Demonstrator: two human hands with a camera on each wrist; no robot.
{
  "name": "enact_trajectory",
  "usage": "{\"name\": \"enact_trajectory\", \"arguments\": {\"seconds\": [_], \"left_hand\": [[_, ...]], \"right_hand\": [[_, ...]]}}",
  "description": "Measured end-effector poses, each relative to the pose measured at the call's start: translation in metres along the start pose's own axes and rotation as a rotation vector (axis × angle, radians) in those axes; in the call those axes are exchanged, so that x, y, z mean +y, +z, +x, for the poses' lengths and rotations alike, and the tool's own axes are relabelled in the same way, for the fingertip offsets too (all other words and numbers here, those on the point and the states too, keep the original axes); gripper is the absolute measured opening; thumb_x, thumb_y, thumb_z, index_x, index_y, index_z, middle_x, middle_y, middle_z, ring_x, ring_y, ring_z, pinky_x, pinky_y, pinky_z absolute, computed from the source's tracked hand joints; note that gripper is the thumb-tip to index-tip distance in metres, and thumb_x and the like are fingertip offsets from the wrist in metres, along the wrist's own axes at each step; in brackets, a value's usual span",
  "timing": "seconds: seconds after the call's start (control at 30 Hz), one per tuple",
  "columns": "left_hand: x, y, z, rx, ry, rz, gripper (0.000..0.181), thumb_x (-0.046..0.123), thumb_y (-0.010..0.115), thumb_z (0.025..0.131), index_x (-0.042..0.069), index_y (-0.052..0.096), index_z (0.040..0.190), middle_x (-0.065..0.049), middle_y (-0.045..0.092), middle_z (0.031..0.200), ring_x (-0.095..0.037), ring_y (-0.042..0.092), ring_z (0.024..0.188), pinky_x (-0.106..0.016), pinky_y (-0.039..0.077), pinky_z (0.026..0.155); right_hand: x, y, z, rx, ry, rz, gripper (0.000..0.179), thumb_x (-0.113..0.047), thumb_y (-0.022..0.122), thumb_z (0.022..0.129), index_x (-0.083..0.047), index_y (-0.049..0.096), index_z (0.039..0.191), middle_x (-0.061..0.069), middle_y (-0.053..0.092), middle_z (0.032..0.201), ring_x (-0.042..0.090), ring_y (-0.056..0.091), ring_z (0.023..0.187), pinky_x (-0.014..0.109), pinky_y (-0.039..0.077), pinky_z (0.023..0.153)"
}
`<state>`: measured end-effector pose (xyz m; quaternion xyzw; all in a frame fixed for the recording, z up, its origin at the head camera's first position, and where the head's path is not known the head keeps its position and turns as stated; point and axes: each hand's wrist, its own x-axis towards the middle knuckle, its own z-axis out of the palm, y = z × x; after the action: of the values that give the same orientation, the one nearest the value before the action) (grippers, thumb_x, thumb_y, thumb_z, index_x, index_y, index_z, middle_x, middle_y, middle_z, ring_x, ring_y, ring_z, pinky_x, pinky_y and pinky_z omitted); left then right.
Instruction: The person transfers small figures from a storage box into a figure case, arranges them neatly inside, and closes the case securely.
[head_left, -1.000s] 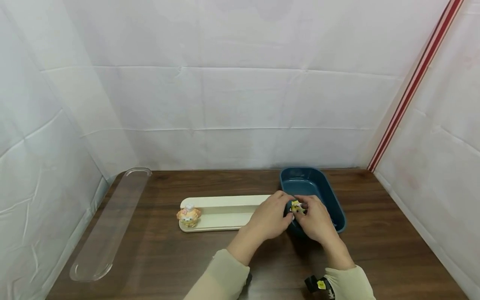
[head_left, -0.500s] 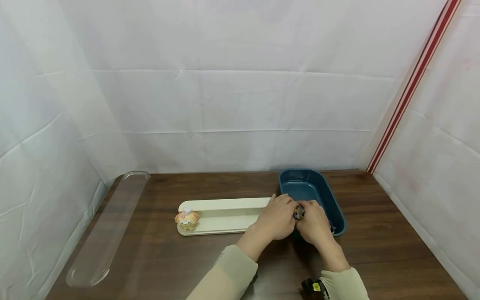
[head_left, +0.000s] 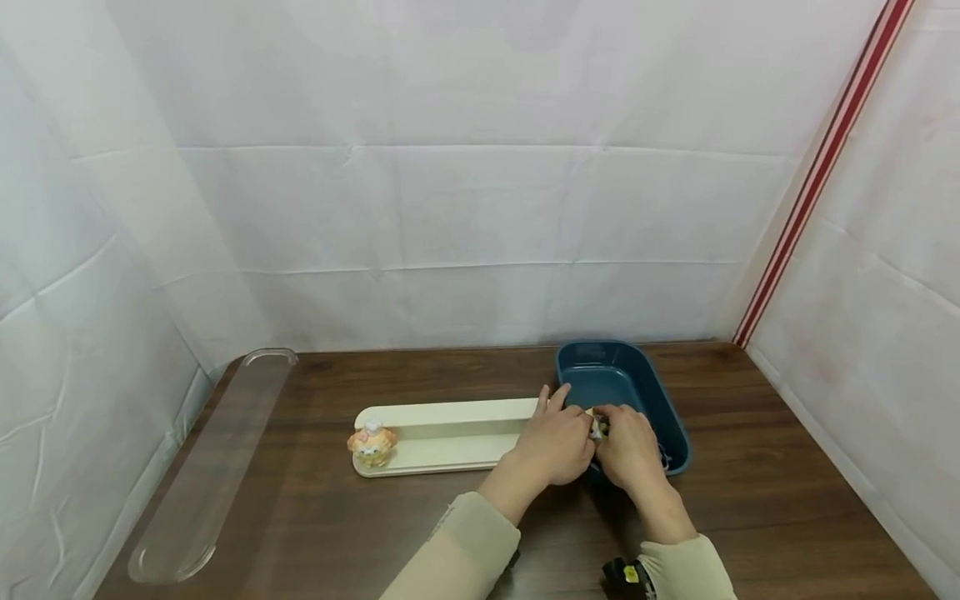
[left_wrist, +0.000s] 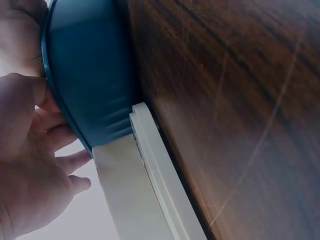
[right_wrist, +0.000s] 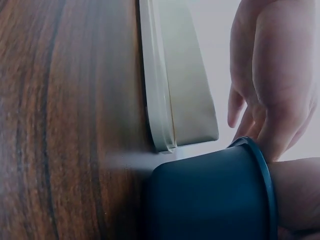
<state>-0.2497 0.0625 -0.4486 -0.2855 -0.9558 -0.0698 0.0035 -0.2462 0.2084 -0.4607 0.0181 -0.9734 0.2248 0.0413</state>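
Note:
Over the near end of a deep blue bin (head_left: 600, 383), both hands meet around a small figurine (head_left: 599, 428) with white, yellow and dark parts. My left hand (head_left: 551, 442) pinches it from the left, with its outer fingers stretched out. My right hand (head_left: 628, 446) grips it from the right, and most of the figurine is hidden by the fingers. In the left wrist view, the left hand (left_wrist: 35, 145) is beside the bin's rim (left_wrist: 45, 55). The right wrist view shows fingers (right_wrist: 282, 100) above the bin wall (right_wrist: 215, 195); the figurine is hidden there.
A long cream tray (head_left: 457, 425) lies left of the bin. On its left end stands an orange-and-yellow figurine (head_left: 372, 444) with a white top. Farther left is a long clear plastic lid (head_left: 213, 475) on the wooden table (head_left: 315, 517). White cloth (head_left: 480, 208) hangs behind.
Both hands have turned the figurine between them, so its yellow side shows less than before. They stay over the bin. The left hand's outer fingers have spread outward.

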Motion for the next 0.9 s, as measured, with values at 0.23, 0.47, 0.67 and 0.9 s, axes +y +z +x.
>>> {"name": "enact_trajectory", "arguments": {"seconds": [0.23,0.47,0.67,0.9], "left_hand": [[0.0,0.002,0.001,0.014,-0.01,-0.016,0.036,0.035,0.05,0.108,0.022,0.068,0.137,0.006,0.062,0.144,-0.024,0.026,0.159,-0.054,0.019,0.13],[-0.001,0.002,0.001,0.02,-0.017,-0.029,0.037,0.035,0.05,0.109,0.022,0.067,0.138,0.006,0.061,0.146,-0.021,0.028,0.158,-0.055,0.019,0.129],[-0.003,0.003,0.002,0.036,-0.029,-0.078,0.037,0.033,0.051,0.108,0.022,0.065,0.14,0.004,0.06,0.147,-0.021,0.03,0.158,-0.054,0.017,0.13],[-0.005,0.002,0.003,0.081,-0.014,-0.102,0.043,0.032,0.059,0.103,0.021,0.062,0.144,0.003,0.06,0.147,-0.021,0.038,0.154,-0.056,0.022,0.128]], "right_hand": [[0.001,0.002,0.002,0.018,0.011,-0.002,0.045,-0.001,0.072,0.085,-0.001,0.069,0.13,0.018,0.069,0.112,0.036,0.061,0.103,0.052,0.052,0.089],[0.002,0.004,0.003,0.015,0.011,0.002,0.042,-0.001,0.073,0.085,-0.002,0.071,0.127,0.017,0.068,0.112,0.035,0.061,0.103,0.052,0.052,0.088],[0.003,-0.002,0.001,0.041,-0.026,0.004,0.04,-0.005,0.075,0.087,-0.003,0.073,0.126,0.016,0.07,0.11,0.035,0.066,0.099,0.053,0.055,0.085],[0.005,-0.013,-0.001,0.059,-0.032,0.079,0.041,-0.007,0.081,0.086,-0.005,0.074,0.126,0.015,0.072,0.111,0.029,0.069,0.095,0.046,0.059,0.075]]}}
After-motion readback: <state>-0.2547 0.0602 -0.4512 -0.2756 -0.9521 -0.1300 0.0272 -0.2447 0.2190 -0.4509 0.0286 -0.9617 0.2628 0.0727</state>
